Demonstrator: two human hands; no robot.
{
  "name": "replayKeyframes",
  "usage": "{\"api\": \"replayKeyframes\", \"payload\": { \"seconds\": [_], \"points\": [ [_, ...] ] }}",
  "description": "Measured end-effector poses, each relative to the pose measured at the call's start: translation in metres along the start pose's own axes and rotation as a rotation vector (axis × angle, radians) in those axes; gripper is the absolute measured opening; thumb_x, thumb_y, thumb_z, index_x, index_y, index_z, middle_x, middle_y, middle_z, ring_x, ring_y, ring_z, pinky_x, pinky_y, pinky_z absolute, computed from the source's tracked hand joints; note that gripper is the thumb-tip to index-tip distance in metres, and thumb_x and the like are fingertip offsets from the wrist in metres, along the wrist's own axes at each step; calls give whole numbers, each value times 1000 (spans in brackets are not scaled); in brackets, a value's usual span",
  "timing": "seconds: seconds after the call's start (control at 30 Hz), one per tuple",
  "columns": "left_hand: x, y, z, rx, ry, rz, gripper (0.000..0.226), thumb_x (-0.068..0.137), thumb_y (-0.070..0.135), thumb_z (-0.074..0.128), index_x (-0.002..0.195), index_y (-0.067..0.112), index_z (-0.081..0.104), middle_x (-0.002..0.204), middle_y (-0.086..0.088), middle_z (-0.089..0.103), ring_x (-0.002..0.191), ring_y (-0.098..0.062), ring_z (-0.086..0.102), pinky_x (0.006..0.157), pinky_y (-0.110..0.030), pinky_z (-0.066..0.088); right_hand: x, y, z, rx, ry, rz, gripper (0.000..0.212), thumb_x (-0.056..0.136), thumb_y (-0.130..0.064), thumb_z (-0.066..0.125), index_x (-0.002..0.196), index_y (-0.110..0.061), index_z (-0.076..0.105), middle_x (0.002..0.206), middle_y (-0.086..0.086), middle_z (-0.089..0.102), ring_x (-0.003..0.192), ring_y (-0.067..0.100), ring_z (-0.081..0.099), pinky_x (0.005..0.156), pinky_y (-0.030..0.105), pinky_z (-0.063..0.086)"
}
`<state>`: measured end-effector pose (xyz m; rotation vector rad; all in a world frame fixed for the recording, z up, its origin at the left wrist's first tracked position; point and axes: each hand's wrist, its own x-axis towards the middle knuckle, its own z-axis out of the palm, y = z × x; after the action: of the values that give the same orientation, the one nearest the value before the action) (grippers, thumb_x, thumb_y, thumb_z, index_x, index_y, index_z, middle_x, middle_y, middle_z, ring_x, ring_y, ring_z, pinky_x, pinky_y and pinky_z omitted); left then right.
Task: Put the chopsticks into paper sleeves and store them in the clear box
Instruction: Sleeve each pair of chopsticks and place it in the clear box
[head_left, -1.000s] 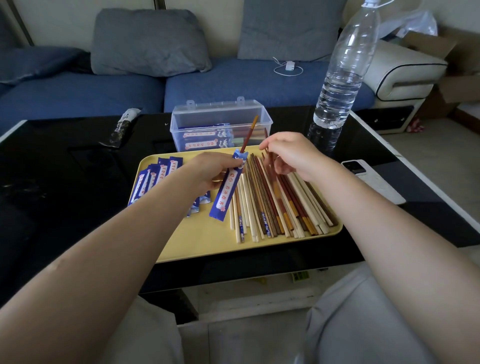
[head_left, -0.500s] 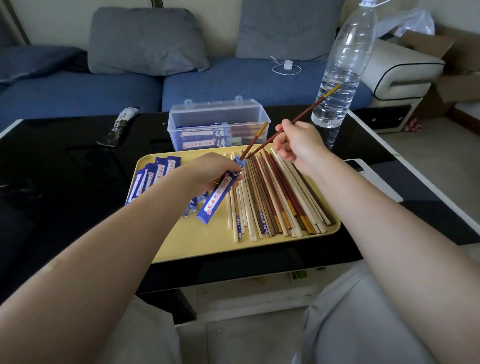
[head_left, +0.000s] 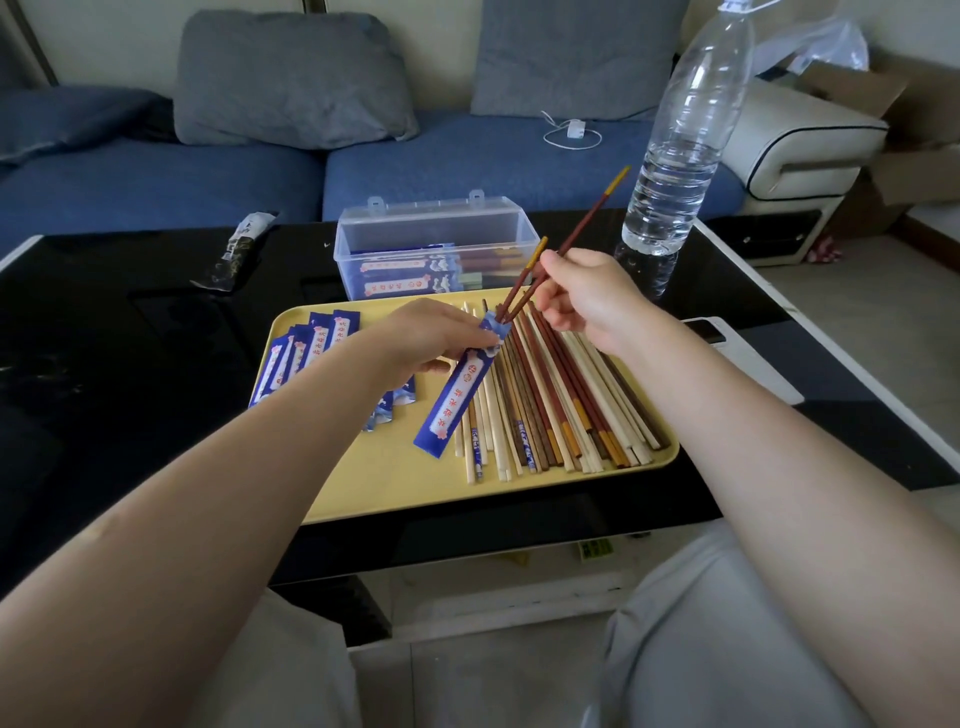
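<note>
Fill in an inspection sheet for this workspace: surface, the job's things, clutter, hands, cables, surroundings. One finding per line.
Surface: glossy black table bearing a yellow tray.
Job's things: loose chopsticks and spare sleeves on the tray; clear box open behind it, sleeved pairs inside.
Clutter: water bottle, dark wrapper, phone.
Hands: left hand holds a blue sleeve; right hand pinches a red-brown chopstick at its mouth, a second already partly in.
Cables: white cable on the sofa.
Surroundings: blue sofa, grey cushions, cardboard box.
</note>
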<state>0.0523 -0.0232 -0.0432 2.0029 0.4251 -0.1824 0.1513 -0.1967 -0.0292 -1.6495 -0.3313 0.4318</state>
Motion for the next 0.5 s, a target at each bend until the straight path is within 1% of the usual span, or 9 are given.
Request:
{"api": "replayKeyframes", "payload": {
  "seconds": [0.07,0.13,0.2,0.27,0.33,0.4,0.43,0.5],
  "points": [
    [0,-1,-1,-57,6,16,25,88,35,73,102,14,69,98,-4,75,98,-19,69,87,-33,52,-1,3,1,-49,-107,28,23,105,-23,53,107,-5,68,66,0,59,51,10,50,47,22,40],
    [0,-1,-1,-104,12,23,29,89,37,72,105,13,69,98,-3,75,97,-18,68,82,-31,51,-1,7,4,-81,-220,69,25,103,-23,56,112,-6,71,72,0,55,53,8,48,49,21,38],
    [-1,-1,0,-126,23,22,30,91,38,69,107,13,69,99,-2,75,96,-16,67,76,-28,48,-1,9,7,-93,-327,134,27,102,-25,59,117,-5,69,82,4,56,56,7,47,50,20,38],
    [-1,0,0,-138,37,15,31,91,38,68,109,12,69,100,-2,74,96,-15,66,75,-27,47,-3,7,8,-120,-403,190,30,100,-28,61,118,-5,68,89,6,58,57,7,47,50,19,38],
    [-2,1,0,-137,49,3,32,92,37,68,110,11,69,101,-3,74,95,-14,66,73,-26,47,-3,5,8,-146,-383,202,33,99,-36,63,116,-8,68,84,4,57,57,7,47,50,19,38],
    [-2,1,-1,-121,38,-7,31,92,37,68,110,11,68,102,-3,74,96,-15,66,73,-27,47,-1,5,8,-122,-263,163,37,98,-44,62,113,-11,68,75,-1,54,55,7,47,49,21,39],
    [-2,1,-1,-110,19,-12,31,92,36,68,110,11,68,102,-3,75,96,-15,67,72,-27,47,1,6,8,-90,-196,128,37,98,-44,61,113,-11,69,70,-3,53,53,7,46,49,21,38],
    [-3,1,-1,-85,-13,-24,30,93,37,67,110,12,67,100,-2,76,94,-14,68,72,-26,48,4,8,5,-23,-101,63,32,100,-38,60,112,-10,71,64,-4,52,51,7,44,47,21,36]
  ]
}}
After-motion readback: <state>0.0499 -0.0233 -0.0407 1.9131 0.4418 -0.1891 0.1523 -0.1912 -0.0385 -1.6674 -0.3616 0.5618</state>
